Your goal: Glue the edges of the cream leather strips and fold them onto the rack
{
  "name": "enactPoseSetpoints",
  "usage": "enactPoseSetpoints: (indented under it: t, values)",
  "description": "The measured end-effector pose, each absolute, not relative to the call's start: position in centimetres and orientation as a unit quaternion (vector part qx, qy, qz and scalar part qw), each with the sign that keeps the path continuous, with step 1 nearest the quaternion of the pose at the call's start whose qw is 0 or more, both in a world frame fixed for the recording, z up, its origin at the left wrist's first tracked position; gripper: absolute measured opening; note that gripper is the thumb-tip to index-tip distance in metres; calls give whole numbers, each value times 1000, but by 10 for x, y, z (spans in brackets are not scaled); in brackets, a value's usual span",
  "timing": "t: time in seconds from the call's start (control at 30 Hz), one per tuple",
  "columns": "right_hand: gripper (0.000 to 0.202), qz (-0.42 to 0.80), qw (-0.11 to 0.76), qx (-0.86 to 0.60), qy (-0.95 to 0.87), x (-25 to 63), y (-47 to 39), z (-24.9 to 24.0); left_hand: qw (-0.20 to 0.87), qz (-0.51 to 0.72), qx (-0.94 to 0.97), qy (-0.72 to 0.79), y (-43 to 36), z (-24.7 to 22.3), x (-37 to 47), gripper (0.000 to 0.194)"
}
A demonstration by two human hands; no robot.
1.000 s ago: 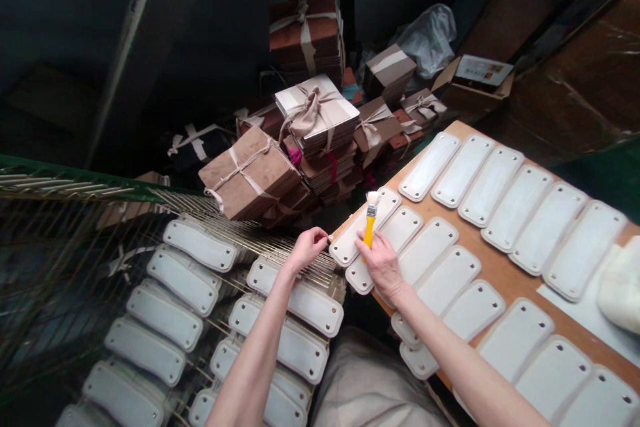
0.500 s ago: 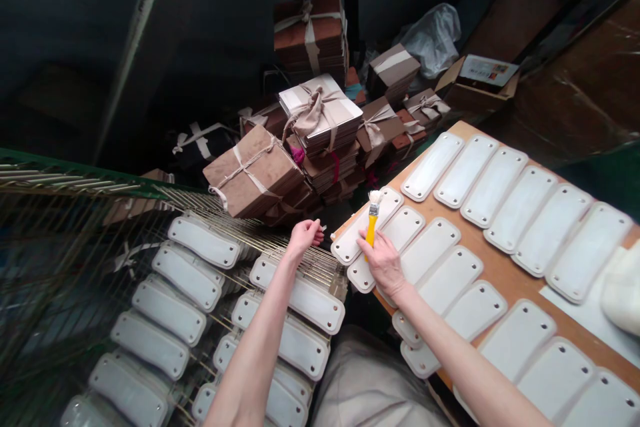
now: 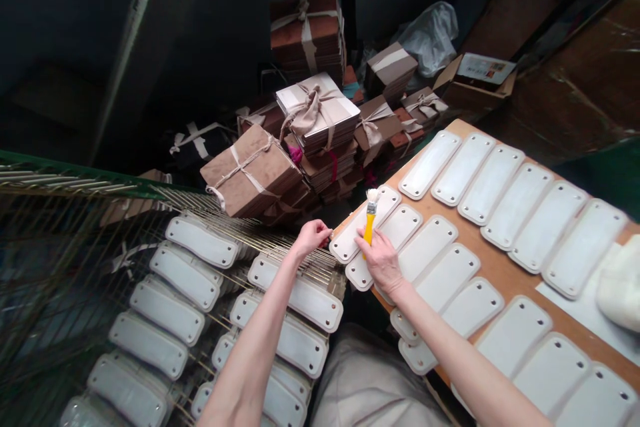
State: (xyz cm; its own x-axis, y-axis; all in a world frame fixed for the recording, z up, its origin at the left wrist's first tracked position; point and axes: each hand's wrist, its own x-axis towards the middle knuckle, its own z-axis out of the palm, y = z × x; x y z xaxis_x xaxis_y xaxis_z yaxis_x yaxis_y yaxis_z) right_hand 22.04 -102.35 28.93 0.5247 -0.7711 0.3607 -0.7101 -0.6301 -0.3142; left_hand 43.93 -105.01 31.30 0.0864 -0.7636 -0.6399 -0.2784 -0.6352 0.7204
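My right hand [image 3: 381,259] holds a paintbrush [image 3: 369,227] by its yellow handle, with the pale bristles pointing up. The brush is over a white rounded panel [image 3: 345,240] with dark holes near its ends. My left hand [image 3: 314,236] is closed in a pinch at the corner of the wooden table [image 3: 465,227], beside that panel. Whatever lies between its fingertips is too small to make out. More white panels [image 3: 447,169] lie in rows on the table, some overlapping under my right forearm.
On the left, a wire rack [image 3: 240,227] bears several stacks of similar panels [image 3: 167,307]. Behind it are tied bundles of brown boards [image 3: 250,167]. At the back stand an open cardboard box [image 3: 475,83] and a plastic bag [image 3: 433,33]. A white cloth-like object [image 3: 620,283] rests at right.
My left hand has moved slightly right, to the table corner. The right hand and brush stay nearly in place; the view has shifted slightly.
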Motion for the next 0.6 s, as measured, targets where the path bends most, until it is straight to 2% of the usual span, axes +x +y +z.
enactPoseSetpoints:
  t: [0.23, 0.47, 0.6]
  values:
    - [24, -239, 69, -871, 424, 220, -1023, 287, 170, -549, 719, -391, -1055, 307, 447, 15]
    - [22, -228, 73, -872, 426, 220, -1024, 291, 153, -438, 778, -424, -1050, 318, 458, 11]
    - [22, -234, 81, -869, 428, 221, -1024, 294, 76, -423, 757, -492, -1028, 337, 451, 22]
